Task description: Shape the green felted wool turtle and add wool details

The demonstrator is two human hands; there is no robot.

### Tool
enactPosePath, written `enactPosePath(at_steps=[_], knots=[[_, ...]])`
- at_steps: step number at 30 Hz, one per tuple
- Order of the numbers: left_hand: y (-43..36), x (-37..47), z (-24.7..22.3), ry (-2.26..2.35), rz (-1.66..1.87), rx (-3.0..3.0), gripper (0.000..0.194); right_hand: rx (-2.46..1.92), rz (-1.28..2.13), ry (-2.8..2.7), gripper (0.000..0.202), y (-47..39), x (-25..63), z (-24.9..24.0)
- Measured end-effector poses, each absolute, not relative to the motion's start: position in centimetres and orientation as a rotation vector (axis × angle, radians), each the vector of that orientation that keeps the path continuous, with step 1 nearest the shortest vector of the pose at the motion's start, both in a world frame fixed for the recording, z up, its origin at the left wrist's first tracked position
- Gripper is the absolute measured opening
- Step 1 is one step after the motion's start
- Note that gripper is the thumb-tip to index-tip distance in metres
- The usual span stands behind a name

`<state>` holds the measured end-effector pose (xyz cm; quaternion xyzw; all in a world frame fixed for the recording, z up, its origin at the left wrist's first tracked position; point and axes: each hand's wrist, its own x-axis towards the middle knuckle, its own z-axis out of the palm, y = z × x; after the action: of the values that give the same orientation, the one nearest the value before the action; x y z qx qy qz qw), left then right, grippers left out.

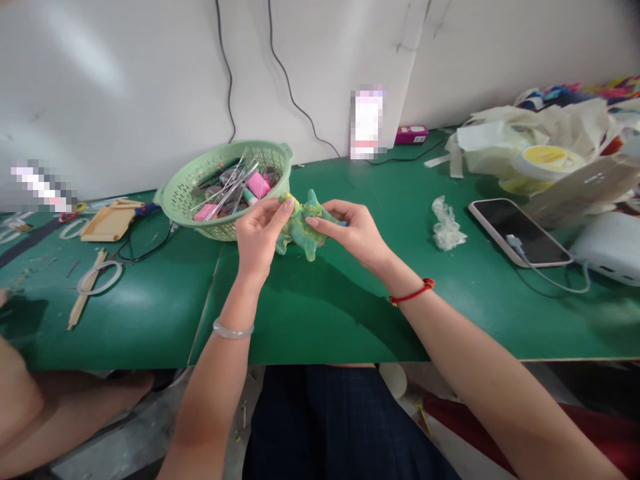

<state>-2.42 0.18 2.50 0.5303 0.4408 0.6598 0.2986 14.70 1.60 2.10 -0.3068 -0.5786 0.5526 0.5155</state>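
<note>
Between my two hands, above the green table, is a small soft-looking toy figure (303, 232), mottled green, blue and yellow, with stubby limbs sticking out. It looks like a turtle or a similar creature. My left hand (259, 237) pinches its left end between thumb and fingers. On its right side, my right hand (353, 230) grips it with the thumb laid over the top and the fingers behind. Part of the figure is hidden under my fingers. Just behind my left hand stands a light green plastic basket (175, 193) full of metal rods, pink pieces and dark bits.
A phone with a cable (520, 233) lies at the right beside a white box (615, 247). Crumpled clear plastic (447, 225) is nearer the middle. On the left are a cardboard tray (107, 223), a white ring (100, 278) and another person's arm (50, 413).
</note>
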Motion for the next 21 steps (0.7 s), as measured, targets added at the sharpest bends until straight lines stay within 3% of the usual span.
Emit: enactPosePath(at_steps=[9, 21], knots=[[0.18, -2.41, 2.63, 1.216, 1.789, 1.415, 0.037, -0.778, 1.289, -1.464, 0.05, 1.41, 14.58, 2.06], [0.3, -2.46, 2.13, 1.208, 1.767, 1.492, 0.017, -0.777, 1.311, -1.422, 0.051, 1.49, 14.57, 2.07]])
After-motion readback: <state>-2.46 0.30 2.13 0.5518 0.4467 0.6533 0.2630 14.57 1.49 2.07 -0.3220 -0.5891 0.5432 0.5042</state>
